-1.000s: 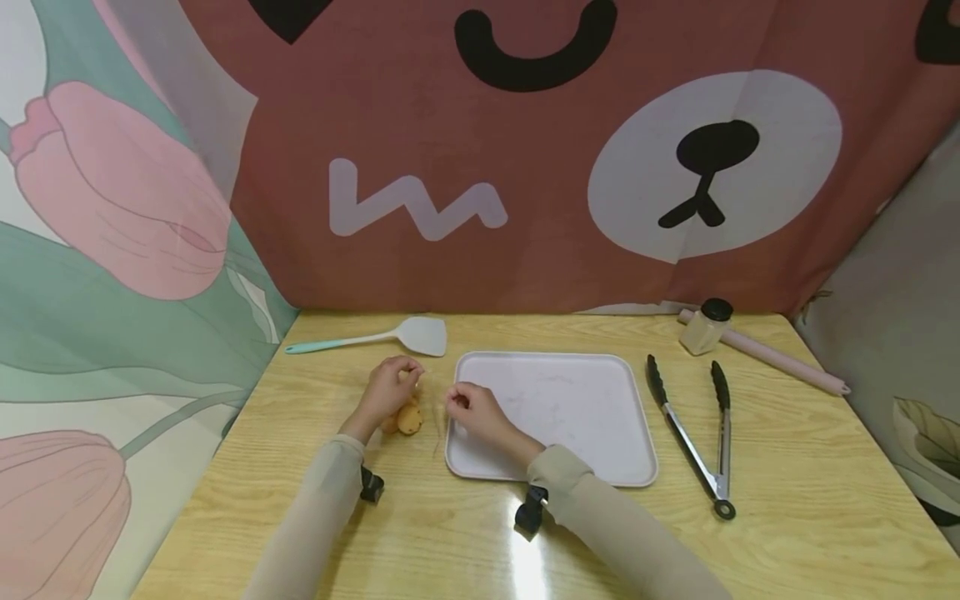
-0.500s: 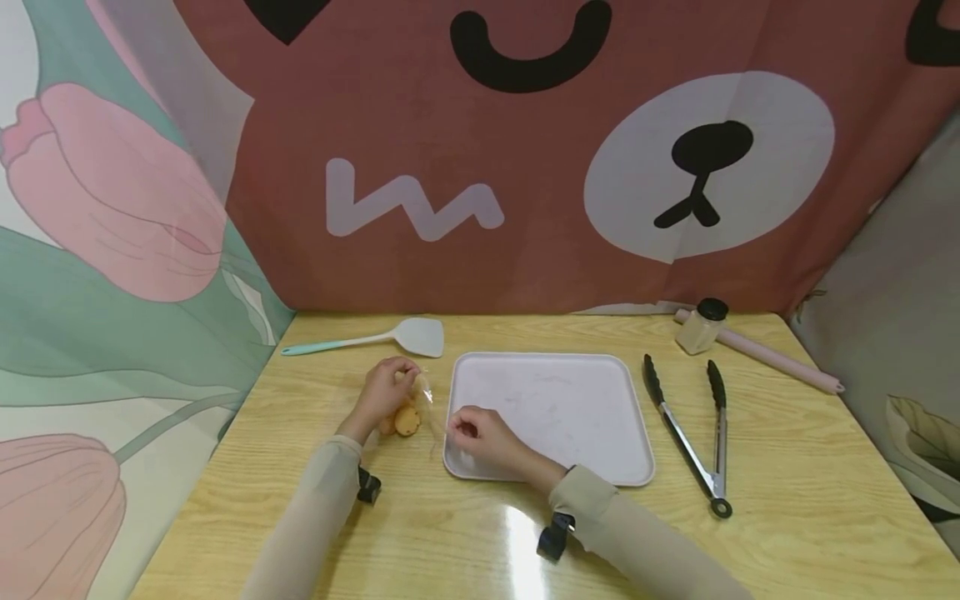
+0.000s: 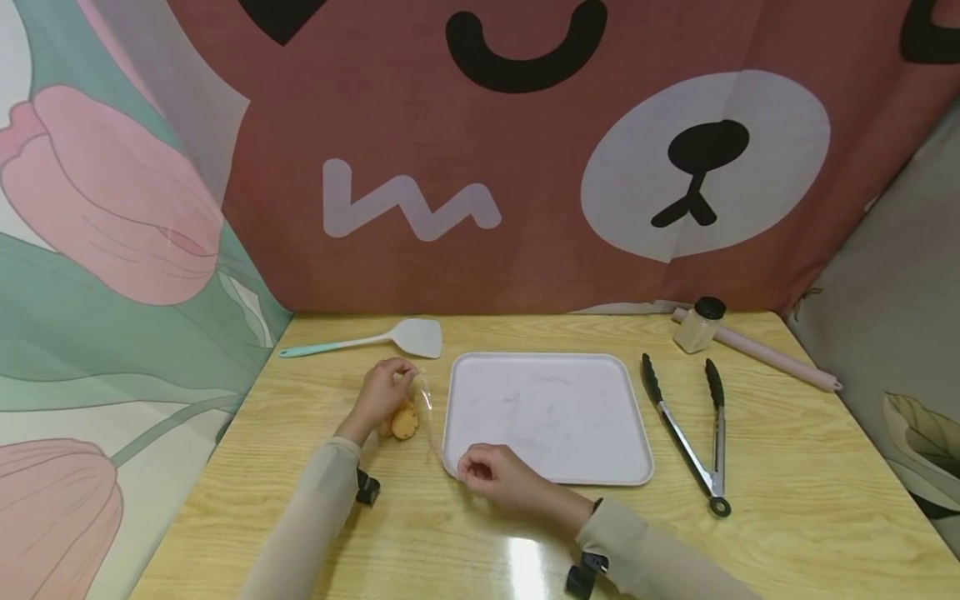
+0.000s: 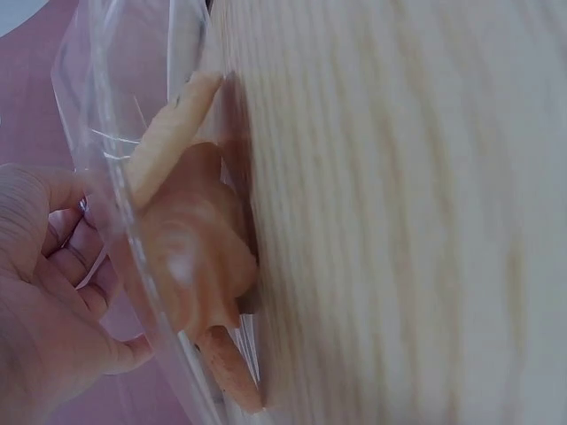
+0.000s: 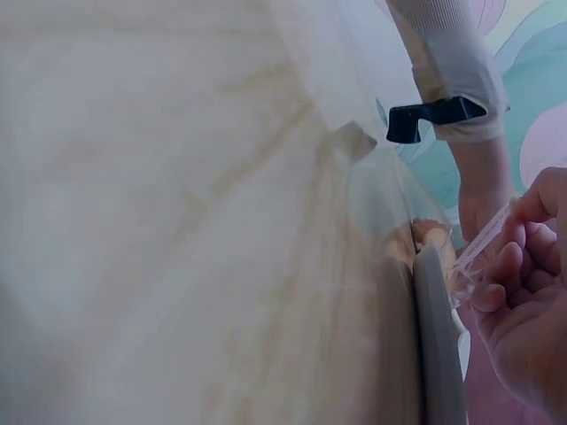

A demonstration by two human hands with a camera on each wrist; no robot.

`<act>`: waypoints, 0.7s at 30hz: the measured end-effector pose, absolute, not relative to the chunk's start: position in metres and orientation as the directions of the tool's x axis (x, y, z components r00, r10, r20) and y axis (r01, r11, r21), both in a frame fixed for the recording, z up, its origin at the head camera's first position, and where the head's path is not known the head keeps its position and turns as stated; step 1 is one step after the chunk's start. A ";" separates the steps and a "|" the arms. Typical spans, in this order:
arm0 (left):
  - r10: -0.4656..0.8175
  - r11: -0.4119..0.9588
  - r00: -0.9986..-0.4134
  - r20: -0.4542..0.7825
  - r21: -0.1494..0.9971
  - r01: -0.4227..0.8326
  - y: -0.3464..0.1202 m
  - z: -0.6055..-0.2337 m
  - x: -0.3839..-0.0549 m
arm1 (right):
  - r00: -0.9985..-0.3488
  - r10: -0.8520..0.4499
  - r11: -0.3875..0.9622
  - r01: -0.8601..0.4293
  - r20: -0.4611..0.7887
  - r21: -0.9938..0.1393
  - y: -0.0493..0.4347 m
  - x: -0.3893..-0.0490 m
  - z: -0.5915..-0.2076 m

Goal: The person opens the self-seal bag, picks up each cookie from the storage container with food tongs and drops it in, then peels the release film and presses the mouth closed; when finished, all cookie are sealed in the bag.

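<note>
A clear plastic bag [image 3: 430, 408] lies on the table left of the tray. Inside it show a round cookie [image 3: 406, 422], a pale baked piece [image 4: 173, 133] and a glossy orange-brown swirled piece [image 4: 199, 257]. My left hand [image 3: 378, 396] pinches the bag's far edge between thumb and fingers. Nearer to me, over the tray's front left corner, my right hand [image 3: 504, 477] pinches the other end of that edge. A translucent strip [image 5: 485, 237] of the bag runs from the right fingers in the right wrist view. The edge is drawn out between both hands.
A pale rectangular tray [image 3: 570, 417] sits right of the bag. Beyond the left hand lies a spatula [image 3: 416, 337]. On the right are open tongs [image 3: 686, 442], a black-lidded jar [image 3: 699, 327] and a pink rolling pin [image 3: 780, 357]. A patterned cloth [image 3: 420, 275] hangs behind the table.
My right hand has moved toward me along the bag's edge, from the tray's left side to its front left corner. My left hand stays about where it was, holding the far end.
</note>
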State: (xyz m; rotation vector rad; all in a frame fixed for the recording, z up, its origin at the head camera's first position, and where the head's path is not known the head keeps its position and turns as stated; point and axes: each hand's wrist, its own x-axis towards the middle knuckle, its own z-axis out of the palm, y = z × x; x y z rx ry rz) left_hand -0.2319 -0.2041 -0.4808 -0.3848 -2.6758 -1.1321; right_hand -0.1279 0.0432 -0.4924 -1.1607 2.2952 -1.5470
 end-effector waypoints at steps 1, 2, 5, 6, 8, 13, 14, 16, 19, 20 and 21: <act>0.154 0.670 -0.945 0.288 0.672 0.314 -0.204 -0.481 -0.232 | -0.683 -0.672 0.172 -0.520 0.286 -0.836 0.044 -0.125 -0.492; 0.154 0.670 -0.945 0.287 0.673 0.313 -0.204 -0.481 -0.232 | -0.673 -0.684 0.170 -0.522 0.280 -0.836 0.046 -0.123 -0.492; 0.154 0.670 -0.947 0.284 0.674 0.311 -0.204 -0.482 -0.232 | -0.636 -0.718 0.171 -0.555 0.283 -0.814 0.050 -0.116 -0.491; 0.153 0.668 -0.947 0.284 0.676 0.310 -0.204 -0.482 -0.232 | -0.622 -0.727 0.168 -0.572 0.291 -0.803 0.051 -0.114 -0.491; 0.151 0.667 -0.947 0.284 0.678 0.310 -0.204 -0.482 -0.232 | -0.611 -0.739 0.168 -0.578 0.286 -0.799 0.055 -0.113 -0.495; 0.148 0.661 -0.945 0.292 0.682 0.314 -0.205 -0.483 -0.233 | -0.589 -0.760 0.162 -0.581 0.275 -0.798 0.062 -0.109 -0.491; 0.148 0.662 -0.945 0.291 0.681 0.313 -0.205 -0.483 -0.233 | -0.583 -0.765 0.160 -0.582 0.273 -0.797 0.063 -0.108 -0.491; 0.148 0.660 -0.946 0.288 0.684 0.312 -0.205 -0.484 -0.233 | -0.567 -0.776 0.153 -0.594 0.276 -0.790 0.065 -0.107 -0.490; 0.148 0.659 -0.948 0.281 0.687 0.307 -0.205 -0.484 -0.234 | -0.530 -0.798 0.126 -0.611 0.286 -0.782 0.069 -0.105 -0.489; 0.149 0.659 -0.949 0.279 0.687 0.305 -0.205 -0.484 -0.234 | -0.516 -0.805 0.115 -0.620 0.293 -0.776 0.070 -0.104 -0.489; 0.148 0.657 -0.949 0.277 0.690 0.304 -0.205 -0.484 -0.234 | -0.504 -0.810 0.106 -0.628 0.300 -0.771 0.071 -0.103 -0.489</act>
